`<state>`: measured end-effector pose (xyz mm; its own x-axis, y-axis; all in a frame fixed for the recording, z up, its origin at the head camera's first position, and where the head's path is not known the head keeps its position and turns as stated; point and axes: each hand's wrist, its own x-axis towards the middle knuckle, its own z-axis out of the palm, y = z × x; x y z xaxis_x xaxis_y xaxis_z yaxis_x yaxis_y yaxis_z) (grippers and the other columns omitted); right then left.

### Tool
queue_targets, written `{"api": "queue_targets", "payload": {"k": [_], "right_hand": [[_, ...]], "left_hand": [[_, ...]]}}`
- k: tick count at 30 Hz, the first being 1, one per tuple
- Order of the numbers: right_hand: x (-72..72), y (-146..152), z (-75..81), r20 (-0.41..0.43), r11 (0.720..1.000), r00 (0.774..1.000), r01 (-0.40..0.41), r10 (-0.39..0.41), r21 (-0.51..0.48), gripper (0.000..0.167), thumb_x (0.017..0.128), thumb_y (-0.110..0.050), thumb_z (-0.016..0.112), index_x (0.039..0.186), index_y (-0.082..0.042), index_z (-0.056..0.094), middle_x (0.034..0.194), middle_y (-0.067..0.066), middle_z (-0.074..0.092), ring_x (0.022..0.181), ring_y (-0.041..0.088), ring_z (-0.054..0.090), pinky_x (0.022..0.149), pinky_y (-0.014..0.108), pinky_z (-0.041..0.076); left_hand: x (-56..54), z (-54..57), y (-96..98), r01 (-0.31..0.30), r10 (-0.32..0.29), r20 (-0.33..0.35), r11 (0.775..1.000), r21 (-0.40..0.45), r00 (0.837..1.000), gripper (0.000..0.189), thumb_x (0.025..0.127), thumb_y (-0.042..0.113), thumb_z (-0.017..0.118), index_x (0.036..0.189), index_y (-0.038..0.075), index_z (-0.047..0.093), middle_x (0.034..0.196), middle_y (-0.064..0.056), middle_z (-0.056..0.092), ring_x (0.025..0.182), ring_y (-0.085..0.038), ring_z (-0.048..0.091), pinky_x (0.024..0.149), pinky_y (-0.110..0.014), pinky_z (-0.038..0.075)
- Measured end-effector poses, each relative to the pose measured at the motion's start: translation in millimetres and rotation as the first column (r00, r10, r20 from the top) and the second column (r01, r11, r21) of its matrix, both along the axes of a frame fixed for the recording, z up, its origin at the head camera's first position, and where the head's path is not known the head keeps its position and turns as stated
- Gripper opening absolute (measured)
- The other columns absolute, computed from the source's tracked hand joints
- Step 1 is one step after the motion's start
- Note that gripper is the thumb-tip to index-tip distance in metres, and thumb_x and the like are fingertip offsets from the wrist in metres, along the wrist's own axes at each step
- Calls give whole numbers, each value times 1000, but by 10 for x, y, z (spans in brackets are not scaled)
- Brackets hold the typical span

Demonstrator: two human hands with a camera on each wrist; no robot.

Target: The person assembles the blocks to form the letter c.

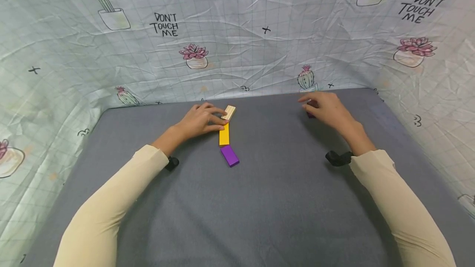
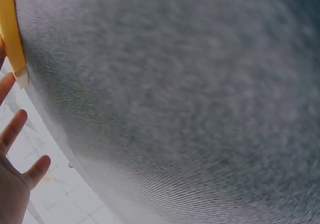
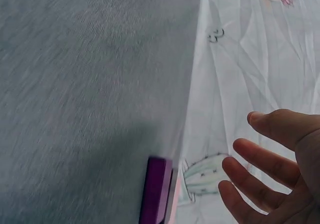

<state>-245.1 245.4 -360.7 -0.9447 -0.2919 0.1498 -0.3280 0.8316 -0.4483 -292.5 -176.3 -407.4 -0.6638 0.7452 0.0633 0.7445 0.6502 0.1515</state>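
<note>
Three flat blocks lie end to end in a bent line on the grey cloth: a plain wooden block (image 1: 230, 112) at the far end, a yellow block (image 1: 224, 137) in the middle, and a purple block (image 1: 230, 156) nearest me. Spread over the wooden and yellow blocks, my left hand (image 1: 202, 120) touches them with its fingertips. Over on the right, my right hand (image 1: 328, 108) hovers with loose fingers and holds nothing. Beneath it lies a dark purple block (image 3: 156, 191), mostly hidden in the head view. Beside that one, a pale pinkish strip (image 3: 172, 196) shows in the right wrist view.
A grey cloth (image 1: 267, 201) covers the table. White printed fabric (image 1: 237, 32) with cacti and lettering stands along the back and both sides. Black straps (image 1: 338, 158) sit at the wrists, below cream sleeves.
</note>
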Motion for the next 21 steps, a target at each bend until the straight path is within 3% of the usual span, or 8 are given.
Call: {"api": "queue_targets", "payload": {"k": [8, 15, 21], "right_hand": [[147, 175, 52, -30, 996, 998, 50, -52, -74, 24, 100, -12, 65, 123, -8, 73, 122, 16, 72, 109, 37, 68, 95, 54, 50], [167, 258, 90, -12, 994, 996, 91, -92, -61, 28, 101, -16, 64, 128, -10, 71, 129, 20, 67, 109, 43, 68, 93, 59, 49], [184, 310, 87, -32, 994, 996, 86, -88, -64, 27, 101, -15, 64, 126, -8, 72, 124, 21, 69, 104, 44, 70, 92, 58, 50]], "left_hand": [[12, 25, 33, -3, 2, -28, 1000, -23, 1000, 37, 97, 44, 68, 130, 29, 72, 144, 5, 60, 128, -28, 48, 100, -60, 38], [27, 28, 34, -25, 25, -19, 999, -19, 1000, 46, 97, 46, 67, 138, 26, 65, 141, 1, 62, 130, -30, 48, 105, -64, 34], [16, 38, 34, -31, 30, -20, 998, -54, 999, 47, 97, 47, 66, 139, 25, 65, 145, 5, 58, 133, -28, 46, 104, -65, 34]]}}
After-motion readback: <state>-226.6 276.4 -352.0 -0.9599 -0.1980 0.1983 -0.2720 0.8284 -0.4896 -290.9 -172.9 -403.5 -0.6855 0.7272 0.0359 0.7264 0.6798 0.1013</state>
